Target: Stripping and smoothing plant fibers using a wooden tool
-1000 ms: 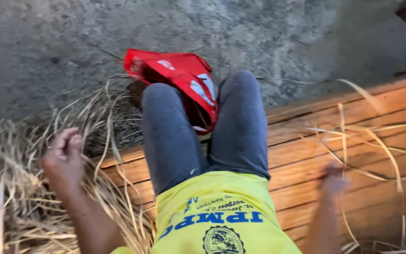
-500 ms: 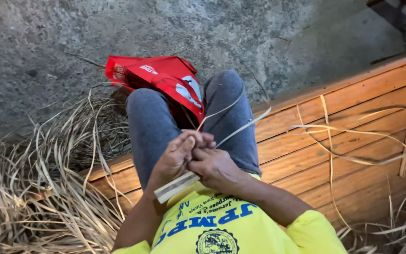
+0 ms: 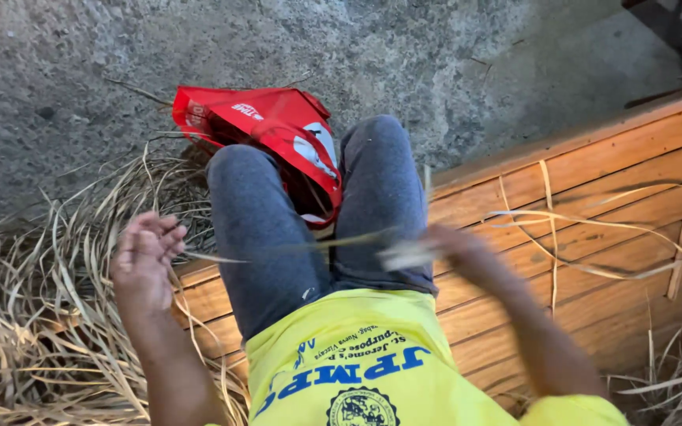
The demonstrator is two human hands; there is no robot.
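Observation:
I sit on a wooden bench [image 3: 593,181] with my grey-trousered knees in front of me. My left hand [image 3: 145,256] is out to the left over a heap of dry leaf strips [image 3: 49,315], fingers pinched on the end of a thin pale strip [image 3: 278,248] that stretches across my lap. My right hand [image 3: 451,244], blurred by motion, holds the other end along with a short flat pale piece [image 3: 406,254]. The strip runs taut between both hands.
A red bag [image 3: 270,130] lies on the concrete floor between my knees. Loose long strips [image 3: 562,229] curl over the bench planks at right. More dry strips lie at the bottom right [image 3: 672,379].
My hands were together over my lap half a second ago; now they have pulled apart, left hand out left, right hand out right, drawing the strip between them.

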